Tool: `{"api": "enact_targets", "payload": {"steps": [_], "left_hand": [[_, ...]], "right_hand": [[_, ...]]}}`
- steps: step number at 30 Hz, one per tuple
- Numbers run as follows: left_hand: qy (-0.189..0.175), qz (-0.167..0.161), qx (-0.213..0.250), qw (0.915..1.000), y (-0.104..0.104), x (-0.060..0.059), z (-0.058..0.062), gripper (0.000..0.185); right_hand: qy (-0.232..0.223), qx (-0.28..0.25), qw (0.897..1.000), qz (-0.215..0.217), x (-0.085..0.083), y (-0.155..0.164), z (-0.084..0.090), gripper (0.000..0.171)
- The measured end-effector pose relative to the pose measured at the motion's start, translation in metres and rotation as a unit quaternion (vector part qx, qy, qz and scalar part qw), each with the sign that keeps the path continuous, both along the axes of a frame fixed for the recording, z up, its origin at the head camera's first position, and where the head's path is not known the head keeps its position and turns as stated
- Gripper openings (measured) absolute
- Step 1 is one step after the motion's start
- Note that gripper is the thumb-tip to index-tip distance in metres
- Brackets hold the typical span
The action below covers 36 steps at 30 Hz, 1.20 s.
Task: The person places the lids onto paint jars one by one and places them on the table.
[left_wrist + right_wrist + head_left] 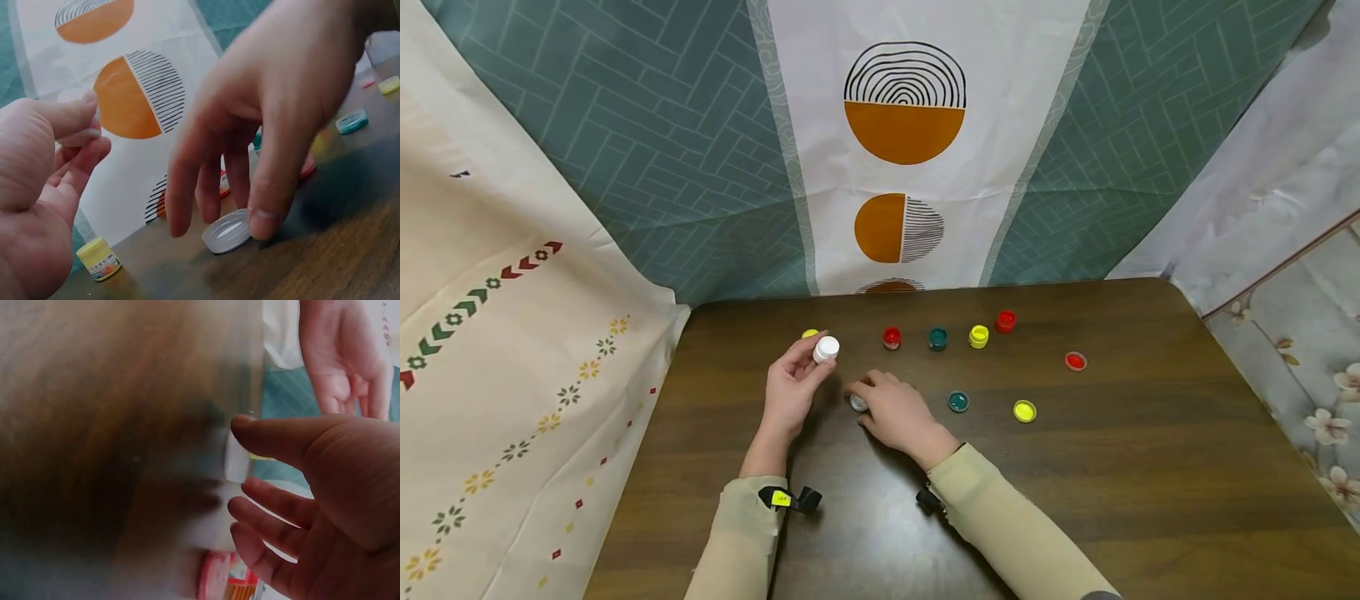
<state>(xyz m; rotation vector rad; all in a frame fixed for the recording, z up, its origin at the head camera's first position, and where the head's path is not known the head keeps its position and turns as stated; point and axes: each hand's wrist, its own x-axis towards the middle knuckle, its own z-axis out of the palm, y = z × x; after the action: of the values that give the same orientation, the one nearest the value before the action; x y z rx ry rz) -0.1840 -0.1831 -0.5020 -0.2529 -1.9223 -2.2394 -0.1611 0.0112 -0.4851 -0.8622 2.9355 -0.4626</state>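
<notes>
My left hand holds a small white paint jar between thumb and fingers, raised over the table's left part. In the left wrist view, that hand's thumb and fingers mostly hide the jar. Low over the table, my right hand reaches down around a round clear lid lying on the wood. Its thumb is right at the lid's rim, while the fingers stand apart on the other side. Behind the left hand is a yellow jar, partly hidden in the head view.
Toward the table's back stand a red jar, a green jar, another yellow jar and another red jar. Right of my right hand lie a green lid, a yellow lid and a red lid.
</notes>
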Motion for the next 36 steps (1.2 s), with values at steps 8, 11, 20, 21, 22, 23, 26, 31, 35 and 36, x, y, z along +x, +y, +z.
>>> {"api": "enact_targets", "payload": {"steps": [8,11,20,21,22,23,26,31,35,36], "left_hand": [[-0.002,-0.025,0.009,0.9996,0.001,0.002,0.0,0.054],[-0.001,-0.025,0.015,0.9996,0.002,0.003,-0.001,0.05],[0.001,-0.03,-0.003,0.9995,0.005,0.004,-0.004,0.047],[0.001,-0.032,-0.002,0.9995,0.005,0.004,-0.004,0.048],[0.002,-0.033,0.001,0.9995,0.006,0.004,-0.004,0.048],[0.003,-0.035,0.005,0.9994,0.007,0.004,-0.003,0.047],[0.006,-0.044,0.014,0.9989,0.01,0.006,-0.001,0.046],[0.01,-0.058,-0.005,0.9982,0.015,0.008,0.003,0.041],[0.015,-0.063,-0.032,0.9974,0.018,0.009,0.005,0.04],[0.015,-0.063,-0.038,0.9971,0.019,0.01,0.006,0.04]], "right_hand": [[0.038,0.035,0.999,0.013,0.0,-0.006,-0.008,0.042],[0.039,0.036,0.999,0.008,0.0,-0.006,-0.011,0.038],[-0.022,-0.069,0.997,-0.03,0.006,0.017,-0.006,0.038],[-0.035,-0.1,0.994,-0.041,0.006,0.022,-0.002,0.038],[-0.046,-0.136,0.988,-0.054,0.005,0.027,0.002,0.038],[-0.055,-0.174,0.981,-0.069,0.004,0.033,0.006,0.037],[-0.092,-0.304,0.941,-0.113,0.001,0.048,0.02,0.035],[-0.127,-0.439,0.88,-0.129,0.002,0.068,0.036,0.037],[-0.139,-0.474,0.864,-0.1,0.003,0.075,0.044,0.044],[-0.138,-0.475,0.864,-0.091,0.004,0.076,0.045,0.044]]}}
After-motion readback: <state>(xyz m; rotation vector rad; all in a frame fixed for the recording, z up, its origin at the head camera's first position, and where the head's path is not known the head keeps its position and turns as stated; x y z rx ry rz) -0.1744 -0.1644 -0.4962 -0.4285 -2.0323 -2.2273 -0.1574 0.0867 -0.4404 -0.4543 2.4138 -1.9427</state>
